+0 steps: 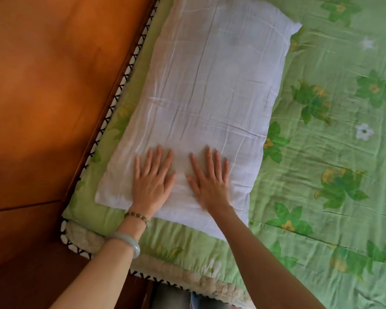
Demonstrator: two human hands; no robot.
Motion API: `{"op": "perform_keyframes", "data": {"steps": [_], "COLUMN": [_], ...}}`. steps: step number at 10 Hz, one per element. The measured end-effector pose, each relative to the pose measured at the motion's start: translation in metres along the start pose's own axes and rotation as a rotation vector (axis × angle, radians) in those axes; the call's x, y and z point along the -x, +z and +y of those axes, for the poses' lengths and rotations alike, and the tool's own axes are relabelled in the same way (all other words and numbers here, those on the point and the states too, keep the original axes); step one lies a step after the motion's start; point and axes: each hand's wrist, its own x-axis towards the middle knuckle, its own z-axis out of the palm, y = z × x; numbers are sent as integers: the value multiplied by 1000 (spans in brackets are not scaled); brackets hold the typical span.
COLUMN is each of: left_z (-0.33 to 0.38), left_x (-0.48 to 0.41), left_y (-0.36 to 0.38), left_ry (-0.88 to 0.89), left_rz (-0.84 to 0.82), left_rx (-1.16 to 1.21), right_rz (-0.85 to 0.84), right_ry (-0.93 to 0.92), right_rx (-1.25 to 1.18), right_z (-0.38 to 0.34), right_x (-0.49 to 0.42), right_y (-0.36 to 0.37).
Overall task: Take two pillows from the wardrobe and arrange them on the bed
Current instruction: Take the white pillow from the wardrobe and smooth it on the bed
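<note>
- The white pillow [210, 85] lay at centre frame on the green floral bed sheet [334, 157], its long edge beside the wooden panel [42, 90] at left, probably the headboard.
- The left hand [153, 182] and right hand [210, 182] pressed flat on its lower end, each grip released, fingers straight, grasping nothing.
- Risk: a hard smoothing stroke could drag the pillow askew or ruck the sheet.
- Only one pillow showed; the wardrobe was out of frame, its contents unknown.

A white pillow [210, 97] of thin, creased cloth lies on a wrinkled, faintly shiny green flowered sheet [332, 175], beside a smooth, polished orange-brown wooden headboard [54, 85].
</note>
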Motion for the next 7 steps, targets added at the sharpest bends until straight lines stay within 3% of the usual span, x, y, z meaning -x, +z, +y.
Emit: {"op": "perform_keyframes", "data": {"steps": [1,2,3,4,5,6,7], "left_z": [-41,-67,-80,-88,-79,-49,-13], "left_x": [12,32,43,52,46,26,-8], "left_y": [13,16,8,-14,-56,-116,-197], "left_ry": [-98,-309,-424,-485,-398,-242,-105], "left_rz": [-52,-96,-188,-253,-357,-585,-784], "left_rx": [-18,58,105,137,149,289,392], "right_rz": [35,-47,-177,-402,-657,-865,-816], "right_ry": [142,323,479,524,518,443,302], "right_rx": [38,-26,-90,46,32,-251,-342], "right_z": [36,50,65,84,89,71,47], "right_x": [24,53,75,94,71,27,-19], "right_y": [17,18,4,-26,-77,-157,-253]}}
